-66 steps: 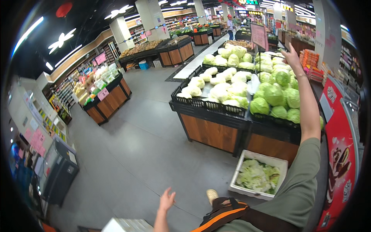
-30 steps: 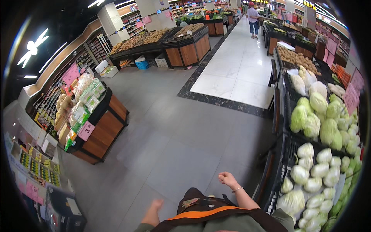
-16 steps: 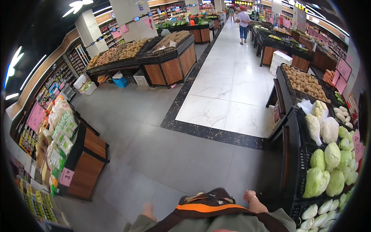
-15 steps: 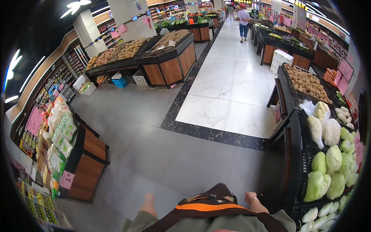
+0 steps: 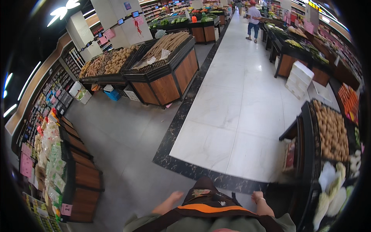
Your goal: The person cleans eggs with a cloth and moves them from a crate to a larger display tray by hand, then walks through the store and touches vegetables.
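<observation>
Low in the picture, my left hand (image 5: 174,197) hangs in the air beside the dark brown apron (image 5: 201,190) with its orange band. It is somewhat blurred; its fingers look loosely stretched and I see nothing in them. My right hand (image 5: 257,197) is on the apron's other side, fingers loosely bent and apart, holding nothing that I can see. Closest to the right hand is the black-framed produce stand (image 5: 297,133), and the hand appears apart from it. A heap of round brown potatoes (image 5: 331,131) lies on that stand, with pale green vegetables (image 5: 335,201) nearer me.
Bagged goods (image 5: 54,166) fill a wood-panelled stand at left. Ahead left, another wooden stand (image 5: 164,91) bears long brown roots. White foam boxes (image 5: 299,79) stand by the right row. A person (image 5: 254,21) is far down the white-tiled aisle (image 5: 228,104).
I have moved forward: the dark floor border and the stands are closer. My left hand has swung forward and inward. The right hand stays beside the apron. The distant person remains in the aisle.
</observation>
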{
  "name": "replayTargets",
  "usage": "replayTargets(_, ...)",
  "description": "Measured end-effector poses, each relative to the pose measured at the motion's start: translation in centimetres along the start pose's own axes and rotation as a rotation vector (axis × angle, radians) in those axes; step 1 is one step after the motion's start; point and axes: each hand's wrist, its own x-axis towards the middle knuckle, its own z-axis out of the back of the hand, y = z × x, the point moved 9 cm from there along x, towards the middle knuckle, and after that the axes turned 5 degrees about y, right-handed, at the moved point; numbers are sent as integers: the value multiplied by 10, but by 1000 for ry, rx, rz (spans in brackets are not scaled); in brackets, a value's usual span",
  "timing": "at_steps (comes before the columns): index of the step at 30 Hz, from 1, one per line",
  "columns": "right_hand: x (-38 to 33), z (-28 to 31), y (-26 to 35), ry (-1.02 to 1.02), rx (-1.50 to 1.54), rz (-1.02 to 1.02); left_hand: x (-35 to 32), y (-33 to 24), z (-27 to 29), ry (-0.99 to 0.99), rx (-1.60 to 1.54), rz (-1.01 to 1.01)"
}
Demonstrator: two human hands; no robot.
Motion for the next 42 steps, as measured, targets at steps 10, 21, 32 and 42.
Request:
replayTargets(10, 155, -188, 535, 135, -18, 252, 209, -180, 121, 75, 297, 517)
replayTargets(21, 384, -102, 681, -192, 96, -215, 636, -1059, 217, -172, -163, -642)
replayTargets(32, 693, -105, 1320, -143, 127, 223, 735, -904, 152, 190, 1107, -147)
replayTargets(42, 866, -318, 1611, 282, -13, 175, 912, -1134, 220, -426, -537, 83)
